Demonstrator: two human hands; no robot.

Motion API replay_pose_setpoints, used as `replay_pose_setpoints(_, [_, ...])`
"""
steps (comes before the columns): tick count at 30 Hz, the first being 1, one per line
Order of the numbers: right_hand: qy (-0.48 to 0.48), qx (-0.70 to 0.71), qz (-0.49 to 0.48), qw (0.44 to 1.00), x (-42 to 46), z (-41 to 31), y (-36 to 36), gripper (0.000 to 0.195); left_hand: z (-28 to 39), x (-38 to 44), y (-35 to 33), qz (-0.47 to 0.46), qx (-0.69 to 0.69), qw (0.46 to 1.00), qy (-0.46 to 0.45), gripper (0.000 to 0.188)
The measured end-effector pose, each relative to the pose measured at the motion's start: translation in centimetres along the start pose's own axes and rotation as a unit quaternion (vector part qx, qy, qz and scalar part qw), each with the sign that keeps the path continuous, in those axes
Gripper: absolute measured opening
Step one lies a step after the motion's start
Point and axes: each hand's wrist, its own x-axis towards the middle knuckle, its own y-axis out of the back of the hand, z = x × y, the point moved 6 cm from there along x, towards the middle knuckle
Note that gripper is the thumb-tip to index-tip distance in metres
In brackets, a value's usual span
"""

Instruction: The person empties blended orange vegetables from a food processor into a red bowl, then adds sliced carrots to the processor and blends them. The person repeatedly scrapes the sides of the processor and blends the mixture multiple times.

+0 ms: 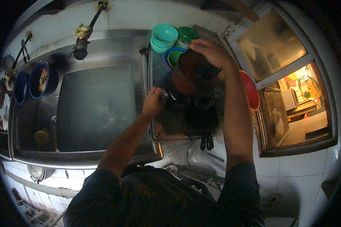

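Note:
In front of me, right of the sink, stands a dark appliance with a reddish-brown jar, apparently a blender. My left hand has its fingers around a shiny round knob low on the appliance's left side. Over the jar's upper end lies my right hand, its fingers curled across the top and the palm hiding part of the rim. Shadow makes the jar's contents hard to make out. All of this is on a dark metal counter, from whose front edge a thin cord hangs.
Left is a steel sink whose large basin holds cloudy water. Blue pots sit at its far left, below a wall tap. Turquoise bowls, a green-lidded container and a red bowl surround the appliance. Black handles overhang the counter.

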Motion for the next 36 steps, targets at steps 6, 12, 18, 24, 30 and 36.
replay_pose_setpoints(6, [-0.006,0.036,0.015,0.999,-0.6,0.0,-0.1,0.057,0.4,0.2,0.0,-0.019,0.007,1.000,0.014,0.026])
replay_pose_setpoints(12, [-0.005,0.002,0.003,1.000,0.1,-0.2,-0.3,0.053,-0.4,0.4,-0.4,-0.045,0.061,0.997,0.022,0.025])
replay_pose_setpoints(18, [-0.018,-0.018,-0.012,1.000,0.4,0.0,-0.3,0.056,0.7,0.7,-0.1,-0.064,0.093,0.994,0.006,0.024])
replay_pose_setpoints(24, [-0.022,-0.046,-0.012,0.999,-0.2,-0.9,0.2,0.056,1.3,0.8,-0.5,-0.070,0.103,0.992,0.012,0.024])
replay_pose_setpoints(30, [0.010,-0.058,0.006,0.998,-0.2,-1.4,0.3,0.053,0.8,1.0,-0.5,-0.058,0.136,0.989,0.006,0.026])
replay_pose_setpoints(36, [0.028,-0.032,0.026,0.999,0.5,0.1,-0.2,0.051,2.0,1.1,-0.6,-0.079,0.167,0.982,0.040,0.023])
